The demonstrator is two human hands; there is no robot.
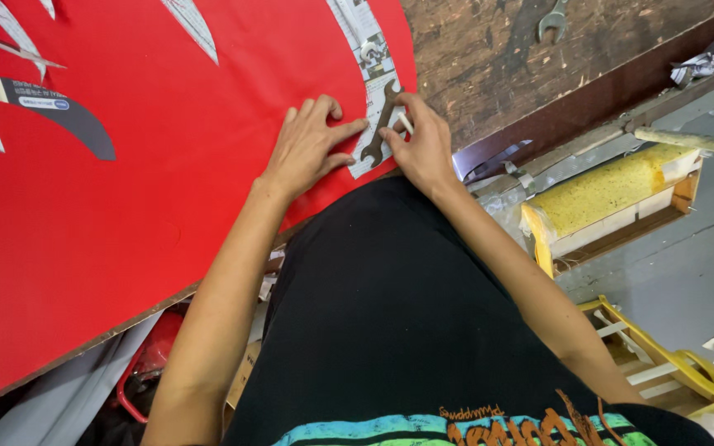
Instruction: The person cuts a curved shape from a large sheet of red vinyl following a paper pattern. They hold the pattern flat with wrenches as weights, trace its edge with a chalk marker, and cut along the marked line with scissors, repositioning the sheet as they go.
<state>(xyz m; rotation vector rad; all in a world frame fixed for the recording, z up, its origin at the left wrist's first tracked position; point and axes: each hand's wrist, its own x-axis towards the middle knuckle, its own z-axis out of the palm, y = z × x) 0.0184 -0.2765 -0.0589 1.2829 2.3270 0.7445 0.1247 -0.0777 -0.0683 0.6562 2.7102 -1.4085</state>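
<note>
Dark, scarred wood forms the bench [489, 58], and most of it is covered by a large sheet of red fabric [126, 223] that is spread flat right up to the near edge. Beyond the bench edge, to the right, a grey floor [687, 272] is seen, with a yellow foam-topped stool [613, 194] and a yellow wooden frame [663, 363] standing on it. Several paper pattern pieces are laid on the fabric: a long strip of printed paper [369, 83] runs down to the near edge, and a curved dark pattern piece [68, 116] is seen well apart at the left. A rusty open-ended spanner [382, 124] is laid on the lower end of the strip as a weight, between the two hands. The left hand [307, 149] is pressed flat on the fabric, its fingers released and spread, the fingertips touching the strip's edge just beside the spanner. The right hand [423, 144] is closed around a small piece of white chalk [405, 124], held at the strip's right edge. A second spanner [551, 21] is left on the bare wood further back
</note>
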